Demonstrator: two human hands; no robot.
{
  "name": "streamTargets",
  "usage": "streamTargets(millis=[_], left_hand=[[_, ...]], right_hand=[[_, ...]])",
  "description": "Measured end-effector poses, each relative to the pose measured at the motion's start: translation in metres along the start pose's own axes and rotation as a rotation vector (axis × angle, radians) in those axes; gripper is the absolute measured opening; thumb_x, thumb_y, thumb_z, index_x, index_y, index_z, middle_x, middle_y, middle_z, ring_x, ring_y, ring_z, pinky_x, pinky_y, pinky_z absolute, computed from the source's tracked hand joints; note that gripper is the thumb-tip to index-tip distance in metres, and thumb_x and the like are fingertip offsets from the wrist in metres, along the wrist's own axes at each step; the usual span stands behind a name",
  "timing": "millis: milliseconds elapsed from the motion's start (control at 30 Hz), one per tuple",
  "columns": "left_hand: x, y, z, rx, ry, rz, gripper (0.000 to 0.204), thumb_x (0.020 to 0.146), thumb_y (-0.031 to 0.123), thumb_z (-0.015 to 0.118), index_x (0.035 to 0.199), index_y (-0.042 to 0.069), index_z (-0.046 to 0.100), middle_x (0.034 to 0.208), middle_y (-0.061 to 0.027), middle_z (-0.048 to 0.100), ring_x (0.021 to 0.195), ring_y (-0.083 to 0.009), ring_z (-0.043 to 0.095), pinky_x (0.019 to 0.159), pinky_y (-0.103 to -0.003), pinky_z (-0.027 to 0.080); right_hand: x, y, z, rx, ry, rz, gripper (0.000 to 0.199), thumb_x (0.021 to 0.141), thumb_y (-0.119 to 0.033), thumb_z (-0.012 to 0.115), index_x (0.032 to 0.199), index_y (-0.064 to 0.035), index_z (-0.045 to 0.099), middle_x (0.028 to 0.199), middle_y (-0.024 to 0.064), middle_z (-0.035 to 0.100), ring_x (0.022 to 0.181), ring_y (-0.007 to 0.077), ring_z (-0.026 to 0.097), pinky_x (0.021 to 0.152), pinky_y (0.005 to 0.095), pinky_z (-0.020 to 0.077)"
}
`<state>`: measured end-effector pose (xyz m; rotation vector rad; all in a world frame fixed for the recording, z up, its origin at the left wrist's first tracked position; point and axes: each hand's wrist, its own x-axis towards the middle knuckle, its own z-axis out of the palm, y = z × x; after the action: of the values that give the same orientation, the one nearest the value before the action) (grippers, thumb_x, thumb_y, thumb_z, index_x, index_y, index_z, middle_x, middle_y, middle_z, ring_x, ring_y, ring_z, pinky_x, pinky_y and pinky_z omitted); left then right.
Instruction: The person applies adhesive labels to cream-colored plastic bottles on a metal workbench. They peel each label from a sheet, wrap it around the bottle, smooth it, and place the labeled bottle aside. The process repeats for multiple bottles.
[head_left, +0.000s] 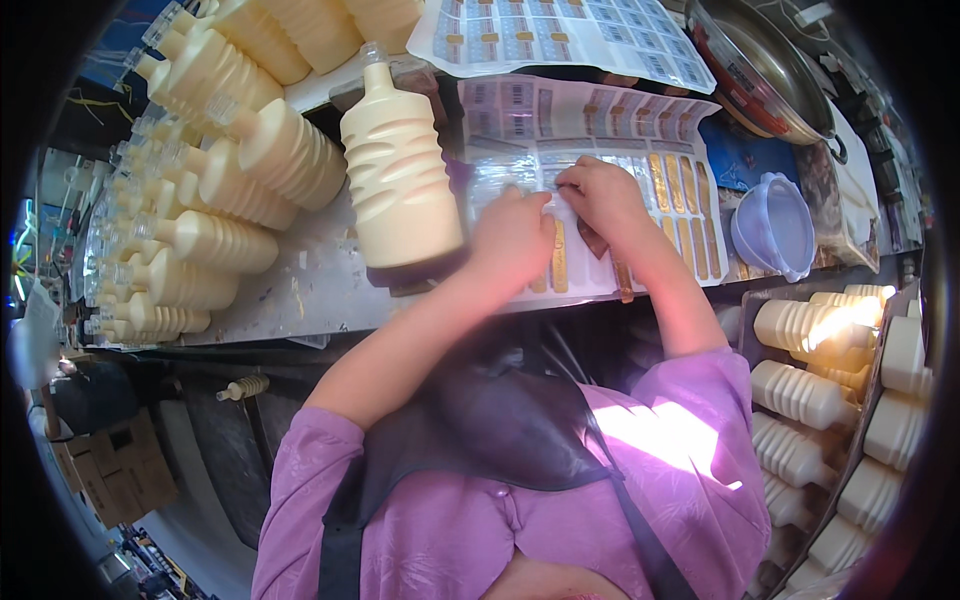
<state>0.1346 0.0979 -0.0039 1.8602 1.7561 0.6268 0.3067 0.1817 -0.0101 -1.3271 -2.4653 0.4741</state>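
A cream ribbed plastic bottle (400, 175) lies on the grey work table (300, 290), its clear neck pointing away from me. Just right of it my left hand (512, 240) rests on a sheet of gold strip labels (680, 210), fingers pressing the sheet down. My right hand (600, 195) is beside it on the same sheet, fingertips pinched at a label near the sheet's upper left. Whether a label has come free between the fingers is hidden.
Many cream bottles (230, 170) lie stacked at the table's left and back. More bottles fill a crate (830, 400) at my lower right. A second label sheet (560, 35), a lilac plastic bowl (775, 225) and a metal basin (760, 65) sit farther back right.
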Motion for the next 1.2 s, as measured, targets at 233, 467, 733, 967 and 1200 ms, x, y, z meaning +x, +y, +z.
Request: streamTargets(millis=[233,467,733,967,1200], left_hand=[[0.006,-0.012,0.005,-0.272,-0.11,-0.152,0.035,0.094,0.021,0.055,0.119,0.007,0.074,0.121,-0.0252,0.063,0.111,-0.0417,0.064,0.097,-0.047,0.051],[0.003,-0.016,0.004,-0.475,-0.096,-0.172,0.041,0.092,0.022,0.058,0.125,0.003,0.071,0.12,-0.0249,0.064,0.113,-0.0408,0.064,0.1,-0.044,0.049],[-0.015,0.015,-0.027,-0.972,-0.014,-0.241,0.044,0.088,0.019,0.072,0.128,0.001,0.069,0.115,-0.016,0.067,0.109,-0.0194,0.062,0.092,-0.035,0.051],[-0.025,0.021,-0.05,-1.32,-0.03,-0.189,0.021,0.101,0.012,0.066,0.115,-0.002,0.071,0.092,-0.0004,0.069,0.085,-0.0069,0.059,0.078,-0.023,0.048],[-0.045,0.011,-0.087,-1.221,-0.108,-0.128,0.023,0.098,0.01,0.068,0.116,-0.004,0.07,0.094,-0.0025,0.07,0.084,-0.0066,0.061,0.074,-0.023,0.05]], right_hand=[[0.005,-0.002,0.0,0.09,-0.016,0.041,0.017,0.087,-0.016,0.067,0.099,-0.0086,0.075,0.098,0.0125,0.068,0.092,0.0361,0.068,0.082,0.0463,0.0545],[0.003,-0.003,-0.015,0.215,-0.045,0.098,0.012,0.083,-0.014,0.07,0.091,-0.0056,0.073,0.097,0.0118,0.068,0.084,0.0326,0.069,0.077,0.0413,0.0541],[-0.026,-0.057,-0.036,0.686,0.144,0.236,0.012,0.086,-0.01,0.077,0.094,-0.002,0.072,0.085,0.0035,0.068,0.065,0.0083,0.06,0.06,0.026,0.0478],[-0.033,-0.083,-0.064,0.994,0.06,0.341,0.035,0.094,-0.01,0.073,0.126,-0.0019,0.063,0.091,-0.0008,0.067,0.061,0.0017,0.053,0.053,0.0188,0.0398],[-0.012,-0.106,-0.091,0.922,-0.256,0.228,0.021,0.092,-0.011,0.074,0.109,0.0014,0.072,0.104,0.0023,0.067,0.073,0.0027,0.061,0.061,0.018,0.0454]])
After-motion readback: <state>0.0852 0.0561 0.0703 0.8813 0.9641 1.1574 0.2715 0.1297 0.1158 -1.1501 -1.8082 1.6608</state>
